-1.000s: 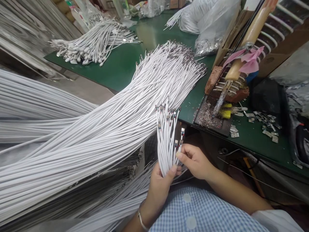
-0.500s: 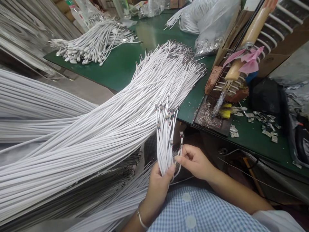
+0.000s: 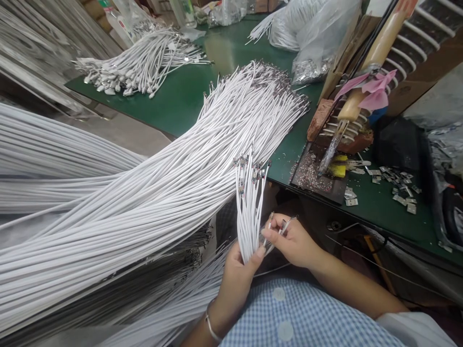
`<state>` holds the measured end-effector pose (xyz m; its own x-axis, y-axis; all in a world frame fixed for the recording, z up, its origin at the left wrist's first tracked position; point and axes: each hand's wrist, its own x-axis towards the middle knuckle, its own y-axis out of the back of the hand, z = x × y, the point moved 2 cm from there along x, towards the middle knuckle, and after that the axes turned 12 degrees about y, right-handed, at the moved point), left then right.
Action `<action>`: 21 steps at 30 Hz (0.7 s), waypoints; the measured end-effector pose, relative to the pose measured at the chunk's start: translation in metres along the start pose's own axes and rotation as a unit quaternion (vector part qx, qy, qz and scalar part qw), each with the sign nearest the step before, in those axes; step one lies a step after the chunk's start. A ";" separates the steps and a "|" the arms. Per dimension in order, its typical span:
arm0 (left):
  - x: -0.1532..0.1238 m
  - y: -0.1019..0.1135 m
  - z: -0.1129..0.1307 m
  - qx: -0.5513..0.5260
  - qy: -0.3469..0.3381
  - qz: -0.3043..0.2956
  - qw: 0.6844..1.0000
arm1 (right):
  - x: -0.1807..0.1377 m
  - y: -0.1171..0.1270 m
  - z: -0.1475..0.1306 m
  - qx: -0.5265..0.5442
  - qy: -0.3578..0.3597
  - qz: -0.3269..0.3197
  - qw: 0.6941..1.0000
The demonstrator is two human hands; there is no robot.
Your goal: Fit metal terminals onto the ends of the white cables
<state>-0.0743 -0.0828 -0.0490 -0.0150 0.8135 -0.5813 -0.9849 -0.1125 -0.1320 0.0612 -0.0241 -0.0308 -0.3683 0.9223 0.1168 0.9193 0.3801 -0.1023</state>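
My left hand (image 3: pixel 240 270) is closed around a bunch of white cables (image 3: pixel 249 217), which stands up from my fist with small metal connectors at its upper ends. Just right of it, my right hand (image 3: pixel 292 241) pinches a few cable ends (image 3: pixel 285 224) split off from that bunch, their tips poking out past my fingers. The lower part of these cables is hidden behind my hands. A large heap of white cables (image 3: pixel 202 154) lies behind the bunch, running from the left up onto the green table (image 3: pixel 162 108).
On the right, a soldering iron (image 3: pixel 349 106) with a wooden handle rests in a coil stand over a dark plate (image 3: pixel 307 168). Loose metal connector shells (image 3: pixel 401 185) lie beside it. Another cable pile (image 3: pixel 137 67) sits at the back left, and a clear plastic bag (image 3: pixel 318 43) at the back.
More cable ends have come away from the bunch into my right hand, and their tips now lean right. My left hand has barely moved.
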 end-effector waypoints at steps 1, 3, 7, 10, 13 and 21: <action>0.000 0.000 0.001 0.000 -0.003 0.001 1.000 | 0.000 0.001 -0.001 -0.004 0.010 -0.007 1.000; 0.001 0.000 0.003 -0.005 -0.007 0.002 1.000 | 0.000 0.002 -0.003 -0.018 0.020 -0.018 0.999; 0.006 0.001 0.005 -0.024 -0.013 -0.004 1.000 | -0.002 0.004 -0.002 -0.028 0.017 -0.030 0.999; 0.009 0.003 0.005 -0.021 -0.020 0.001 1.000 | -0.003 0.005 0.002 -0.011 0.004 -0.025 1.000; 0.011 0.003 0.005 -0.023 -0.015 -0.013 1.000 | -0.003 0.006 0.007 -0.004 -0.020 -0.003 1.000; 0.004 -0.001 0.012 -0.089 0.006 -0.040 0.995 | -0.004 0.005 0.007 0.101 0.053 -0.064 0.991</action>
<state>-0.0756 -0.0721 -0.0415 0.0654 0.8176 -0.5720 -0.9368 -0.1471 -0.3175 0.0668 -0.0254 -0.0386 -0.4534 0.8576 0.2429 0.8161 0.5090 -0.2737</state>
